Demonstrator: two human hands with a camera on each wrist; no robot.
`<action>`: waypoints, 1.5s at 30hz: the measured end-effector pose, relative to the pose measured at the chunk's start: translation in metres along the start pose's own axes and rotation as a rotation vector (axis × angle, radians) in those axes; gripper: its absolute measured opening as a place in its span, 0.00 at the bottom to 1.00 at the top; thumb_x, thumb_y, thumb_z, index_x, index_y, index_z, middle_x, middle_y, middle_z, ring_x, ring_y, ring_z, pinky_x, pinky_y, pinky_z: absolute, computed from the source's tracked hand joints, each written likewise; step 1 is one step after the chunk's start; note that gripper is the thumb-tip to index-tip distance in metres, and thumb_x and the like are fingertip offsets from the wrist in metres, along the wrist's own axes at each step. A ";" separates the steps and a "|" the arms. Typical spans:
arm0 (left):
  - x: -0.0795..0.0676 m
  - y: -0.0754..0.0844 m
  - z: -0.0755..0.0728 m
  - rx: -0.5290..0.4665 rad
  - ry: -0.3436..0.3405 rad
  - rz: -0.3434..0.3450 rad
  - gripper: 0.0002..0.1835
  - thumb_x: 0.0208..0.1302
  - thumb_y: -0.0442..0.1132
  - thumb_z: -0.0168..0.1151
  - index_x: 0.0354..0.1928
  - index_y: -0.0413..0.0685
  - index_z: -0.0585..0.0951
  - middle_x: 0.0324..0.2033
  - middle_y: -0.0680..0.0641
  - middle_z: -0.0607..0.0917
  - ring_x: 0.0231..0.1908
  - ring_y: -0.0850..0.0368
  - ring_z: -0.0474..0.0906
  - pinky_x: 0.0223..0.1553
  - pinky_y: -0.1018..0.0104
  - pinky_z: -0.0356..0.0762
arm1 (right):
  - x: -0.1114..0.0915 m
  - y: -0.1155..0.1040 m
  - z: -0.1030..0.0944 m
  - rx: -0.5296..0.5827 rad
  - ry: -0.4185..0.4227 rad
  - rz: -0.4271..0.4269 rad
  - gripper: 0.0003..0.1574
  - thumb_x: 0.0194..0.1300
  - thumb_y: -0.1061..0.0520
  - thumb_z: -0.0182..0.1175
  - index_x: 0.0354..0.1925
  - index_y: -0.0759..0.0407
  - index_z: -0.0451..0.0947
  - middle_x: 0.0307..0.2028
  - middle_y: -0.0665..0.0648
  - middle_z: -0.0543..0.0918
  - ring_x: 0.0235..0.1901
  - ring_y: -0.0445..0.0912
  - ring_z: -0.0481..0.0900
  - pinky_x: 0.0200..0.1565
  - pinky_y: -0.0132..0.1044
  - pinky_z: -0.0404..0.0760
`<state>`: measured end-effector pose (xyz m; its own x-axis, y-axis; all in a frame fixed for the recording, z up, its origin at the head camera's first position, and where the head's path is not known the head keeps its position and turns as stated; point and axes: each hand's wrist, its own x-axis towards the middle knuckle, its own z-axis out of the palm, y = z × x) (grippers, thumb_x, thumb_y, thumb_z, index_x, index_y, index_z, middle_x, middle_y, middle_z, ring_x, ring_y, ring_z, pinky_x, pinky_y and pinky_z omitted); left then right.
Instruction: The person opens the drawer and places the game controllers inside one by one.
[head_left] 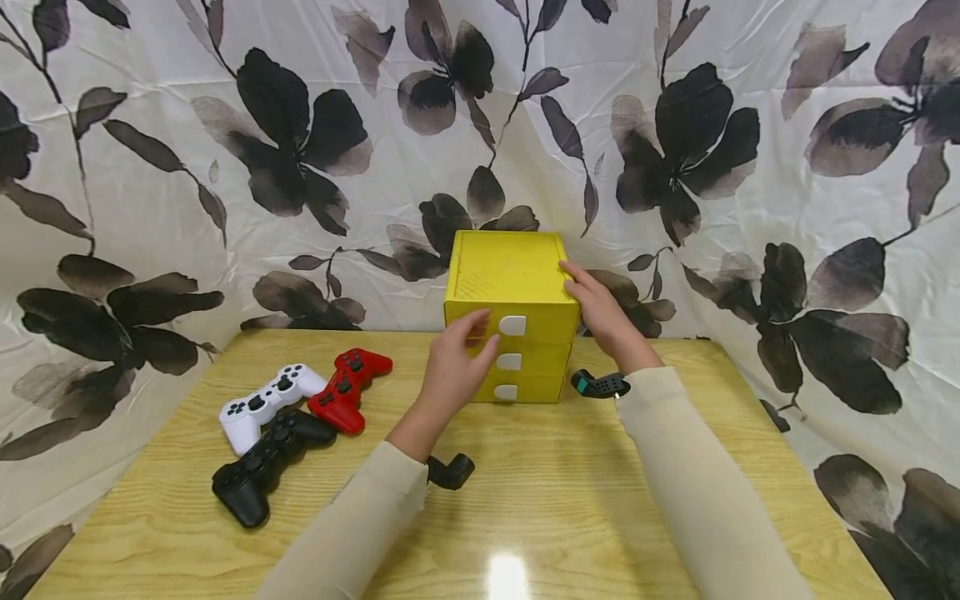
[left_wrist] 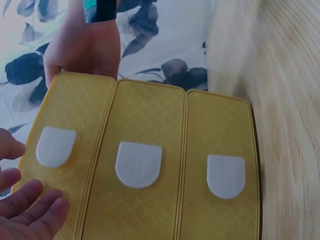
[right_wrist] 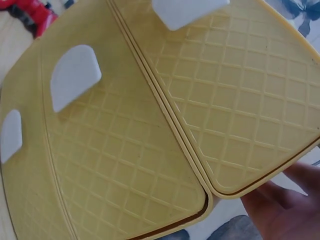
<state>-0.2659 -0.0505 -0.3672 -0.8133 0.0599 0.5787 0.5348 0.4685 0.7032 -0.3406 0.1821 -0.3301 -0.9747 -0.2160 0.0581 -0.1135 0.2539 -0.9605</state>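
Observation:
A yellow drawer box (head_left: 513,268) with three stacked drawers stands at the back of the table, each drawer front bearing a white tab handle (left_wrist: 138,165). All three drawers look closed. My left hand (head_left: 453,367) is in front of the top drawer, fingers loosely bent and apart, just left of the top white tab; nothing is in its grasp. My right hand (head_left: 600,310) rests against the box's right side near the top edge, its fingers fairly straight. In the right wrist view, part of the right hand (right_wrist: 287,205) shows beside the top drawer's edge.
To the left on the wooden table (head_left: 525,500) lie three game controllers: a white controller (head_left: 264,402), a red controller (head_left: 343,392) and a black controller (head_left: 266,467), close together. A floral cloth (head_left: 300,208) hangs right behind the box and along both sides.

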 end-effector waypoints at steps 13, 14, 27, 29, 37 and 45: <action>0.004 0.004 0.014 -0.068 0.033 -0.052 0.18 0.63 0.35 0.63 0.55 0.40 0.79 0.46 0.42 0.84 0.46 0.50 0.83 0.47 0.62 0.83 | 0.001 0.002 0.000 0.029 -0.025 -0.009 0.33 0.77 0.46 0.39 0.76 0.43 0.49 0.77 0.52 0.47 0.71 0.55 0.58 0.70 0.56 0.59; 0.004 0.004 0.015 -0.070 0.042 -0.055 0.18 0.63 0.35 0.63 0.55 0.40 0.80 0.46 0.42 0.84 0.45 0.50 0.84 0.47 0.62 0.83 | 0.001 0.002 0.001 0.021 -0.030 -0.009 0.33 0.77 0.46 0.38 0.76 0.42 0.48 0.77 0.52 0.46 0.70 0.55 0.59 0.69 0.56 0.60; 0.005 0.005 0.026 -0.104 0.151 -0.123 0.12 0.63 0.33 0.61 0.48 0.39 0.84 0.41 0.43 0.84 0.42 0.52 0.82 0.44 0.68 0.84 | 0.002 0.004 0.003 0.004 -0.051 -0.009 0.33 0.77 0.48 0.36 0.76 0.43 0.46 0.77 0.54 0.47 0.69 0.56 0.60 0.68 0.59 0.60; 0.006 0.006 0.027 -0.092 0.170 -0.126 0.11 0.63 0.33 0.62 0.46 0.39 0.85 0.40 0.43 0.84 0.41 0.52 0.82 0.43 0.67 0.84 | 0.001 0.003 0.003 0.003 -0.047 -0.011 0.33 0.77 0.47 0.36 0.76 0.43 0.47 0.77 0.54 0.47 0.69 0.57 0.60 0.68 0.59 0.61; 0.009 0.009 0.031 -0.083 0.213 -0.157 0.08 0.63 0.34 0.64 0.40 0.40 0.87 0.37 0.44 0.86 0.37 0.53 0.83 0.40 0.64 0.84 | -0.008 -0.007 0.000 -0.034 -0.031 0.007 0.32 0.78 0.46 0.36 0.76 0.44 0.49 0.76 0.55 0.50 0.65 0.58 0.65 0.64 0.57 0.67; 0.009 0.012 0.031 -0.084 0.213 -0.178 0.06 0.62 0.35 0.64 0.38 0.42 0.88 0.36 0.45 0.86 0.36 0.53 0.84 0.39 0.62 0.84 | -0.023 -0.028 0.002 -0.031 -0.034 0.042 0.32 0.78 0.50 0.36 0.76 0.49 0.49 0.76 0.59 0.50 0.64 0.59 0.66 0.66 0.57 0.65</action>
<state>-0.2740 -0.0173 -0.3662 -0.8340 -0.2076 0.5111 0.4127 0.3800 0.8278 -0.3147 0.1781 -0.3053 -0.9717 -0.2361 0.0084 -0.0793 0.2923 -0.9530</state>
